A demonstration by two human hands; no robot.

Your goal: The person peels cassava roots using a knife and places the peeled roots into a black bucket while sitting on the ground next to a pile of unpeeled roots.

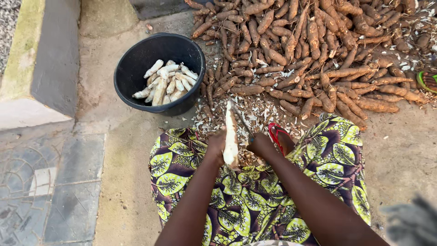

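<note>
The left hand (215,146) is closed around the lower part of a peeled white cassava root (231,136), which stands nearly upright over the lap of the green patterned skirt (182,164). The right hand (260,144) is curled tight round a knife (241,119) whose blade lies against the root's upper side. Peelings (255,114) litter the ground ahead, between the black basin (136,59) of peeled roots and the heap of unpeeled cassava (309,50).
</note>
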